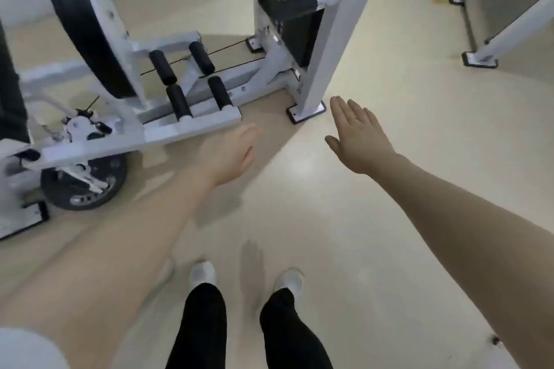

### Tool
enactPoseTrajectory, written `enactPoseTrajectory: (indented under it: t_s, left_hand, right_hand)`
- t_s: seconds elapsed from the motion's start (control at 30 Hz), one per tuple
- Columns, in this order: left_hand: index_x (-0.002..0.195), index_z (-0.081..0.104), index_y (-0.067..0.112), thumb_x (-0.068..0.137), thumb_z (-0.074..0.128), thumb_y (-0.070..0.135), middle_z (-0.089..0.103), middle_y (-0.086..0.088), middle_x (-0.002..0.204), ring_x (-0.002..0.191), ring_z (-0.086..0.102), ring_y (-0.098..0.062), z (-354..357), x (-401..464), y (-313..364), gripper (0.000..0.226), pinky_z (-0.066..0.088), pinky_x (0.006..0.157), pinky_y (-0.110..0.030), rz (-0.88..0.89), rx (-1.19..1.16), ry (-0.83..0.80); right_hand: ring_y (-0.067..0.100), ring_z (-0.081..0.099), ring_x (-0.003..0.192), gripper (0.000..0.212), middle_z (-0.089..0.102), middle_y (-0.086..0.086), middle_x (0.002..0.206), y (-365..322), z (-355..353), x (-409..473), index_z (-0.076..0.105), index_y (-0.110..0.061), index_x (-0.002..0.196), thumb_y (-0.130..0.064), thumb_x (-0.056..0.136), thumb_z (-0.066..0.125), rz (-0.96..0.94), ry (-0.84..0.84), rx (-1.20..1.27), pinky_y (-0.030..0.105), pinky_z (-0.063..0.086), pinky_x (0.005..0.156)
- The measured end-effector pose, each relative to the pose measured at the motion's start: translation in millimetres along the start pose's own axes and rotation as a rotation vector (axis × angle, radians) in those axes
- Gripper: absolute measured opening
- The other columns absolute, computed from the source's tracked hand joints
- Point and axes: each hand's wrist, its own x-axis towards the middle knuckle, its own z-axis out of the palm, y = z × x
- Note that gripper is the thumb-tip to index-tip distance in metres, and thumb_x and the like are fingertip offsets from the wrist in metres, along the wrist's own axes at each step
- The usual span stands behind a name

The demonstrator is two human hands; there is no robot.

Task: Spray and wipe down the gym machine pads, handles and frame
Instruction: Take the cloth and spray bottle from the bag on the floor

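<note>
A white gym machine frame (192, 126) fills the upper left, with several black foam rollers (178, 100) and a long black back pad (81, 18). Its weight stack (296, 12) stands behind a white upright post (338, 33). My left hand (230, 156) is blurred, fingers relaxed, holding nothing, just right of the frame's low bar. My right hand (356, 135) is stretched out flat with straight fingers, empty, next to the post's foot (305, 112). No spray bottle or cloth shows.
A black weight plate (87, 186) lies under the frame at left. Another white machine (494, 9) stands at the upper right. My legs and white shoes (204, 274) are on the pale floor (389, 204) at the bottom centre.
</note>
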Motion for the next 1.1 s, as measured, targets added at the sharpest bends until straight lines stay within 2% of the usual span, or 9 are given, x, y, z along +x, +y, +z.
enactPoseTrajectory:
  t_s: [0.17, 0.3, 0.4, 0.5, 0.6, 0.73, 0.83, 0.97, 1.1]
  left_hand:
    - [0.131, 0.048, 0.006, 0.095, 0.04, 0.01, 0.045, -0.008, 0.139, 0.118, 0.049, -0.027, -5.3, -79.6, -66.8, 0.037, 0.037, 0.086, -0.027, -0.216, -0.017, 0.074]
    - [0.122, 0.058, 0.014, 0.096, 0.04, 0.016, 0.057, -0.004, 0.127, 0.111, 0.055, -0.026, -10.8, -156.3, -124.7, 0.032, 0.046, 0.087, -0.038, -0.424, -0.056, 0.097]
    - [0.117, 0.063, 0.015, 0.095, 0.042, 0.016, 0.062, -0.003, 0.12, 0.104, 0.058, -0.026, -5.0, -219.9, -181.4, 0.03, 0.048, 0.084, -0.038, -0.523, -0.097, 0.135]
    - [0.117, 0.063, 0.01, 0.095, 0.044, 0.012, 0.064, -0.01, 0.115, 0.1, 0.059, -0.028, 7.1, -272.6, -231.9, 0.029, 0.046, 0.082, -0.034, -0.572, -0.183, 0.153]
    - [0.122, 0.058, 0.012, 0.097, 0.043, 0.017, 0.065, -0.011, 0.116, 0.1, 0.059, -0.029, 29.5, -313.2, -291.5, 0.03, 0.045, 0.081, -0.034, -0.626, -0.222, 0.106]
    - [0.13, 0.052, 0.013, 0.098, 0.04, 0.019, 0.062, -0.013, 0.121, 0.105, 0.059, -0.031, 74.8, -341.1, -362.9, 0.034, 0.045, 0.086, -0.037, -0.718, -0.257, 0.032]
    - [0.127, 0.054, 0.01, 0.098, 0.04, 0.014, 0.062, -0.013, 0.122, 0.107, 0.057, -0.03, 125.7, -343.8, -401.6, 0.033, 0.043, 0.087, -0.034, -0.692, -0.297, 0.029]
    - [0.134, 0.047, 0.012, 0.097, 0.041, 0.011, 0.05, -0.007, 0.134, 0.115, 0.051, -0.024, 212.4, -338.0, -433.0, 0.037, 0.04, 0.088, -0.031, -0.605, -0.299, -0.119]
    - [0.14, 0.037, 0.02, 0.093, 0.051, 0.024, 0.04, -0.005, 0.136, 0.122, 0.041, -0.025, 277.8, -338.0, -449.7, 0.049, 0.037, 0.095, -0.035, -0.473, -0.097, -0.261]
  right_hand:
    - [0.022, 0.004, 0.145, 0.065, 0.001, 0.002, 0.158, -98.6, 5.1, 26.8, -0.003, -0.012, 0.149, -0.038, 0.1, 0.03, -0.249, -0.045, -0.084, 0.037, 0.003, 0.116]
    - [0.023, 0.006, 0.144, 0.064, 0.005, 0.003, 0.158, -186.8, 13.8, 32.8, -0.001, -0.011, 0.15, -0.038, 0.1, 0.029, -0.338, -0.073, -0.102, 0.037, 0.007, 0.115]
    - [0.024, 0.007, 0.144, 0.063, 0.005, 0.004, 0.158, -265.8, 29.8, 37.6, -0.001, -0.012, 0.15, -0.038, 0.1, 0.029, -0.379, -0.13, -0.076, 0.038, 0.01, 0.115]
    - [0.028, 0.015, 0.142, 0.058, 0.01, 0.006, 0.157, -342.6, 59.4, 41.1, 0.013, -0.011, 0.148, -0.032, 0.1, 0.035, -0.365, -0.197, 0.004, 0.041, 0.02, 0.112]
    - [0.031, 0.029, 0.133, 0.044, 0.027, 0.01, 0.149, -414.3, 108.8, 41.8, 0.033, -0.009, 0.139, -0.023, 0.098, 0.04, -0.355, -0.27, 0.047, 0.043, 0.034, 0.103]
    - [0.029, 0.038, 0.125, 0.036, 0.04, 0.01, 0.139, -485.8, 188.2, 48.4, 0.044, -0.012, 0.134, -0.014, 0.098, 0.037, -0.391, -0.323, 0.104, 0.039, 0.038, 0.097]
    - [0.03, 0.047, 0.116, 0.033, 0.05, 0.01, 0.125, -519.5, 255.4, 60.4, 0.051, -0.013, 0.126, -0.008, 0.096, 0.038, -0.331, -0.385, 0.155, 0.037, 0.044, 0.089]
    - [0.029, 0.055, 0.101, 0.029, 0.058, 0.011, 0.113, -546.2, 348.8, 68.3, 0.058, -0.011, 0.114, -0.008, 0.094, 0.037, -0.276, -0.51, 0.203, 0.032, 0.044, 0.074]
    - [0.028, 0.056, 0.084, 0.025, 0.062, 0.012, 0.097, -564.9, 409.5, 65.8, 0.06, -0.01, 0.088, -0.014, 0.095, 0.036, -0.257, -0.552, 0.273, 0.032, 0.043, 0.065]
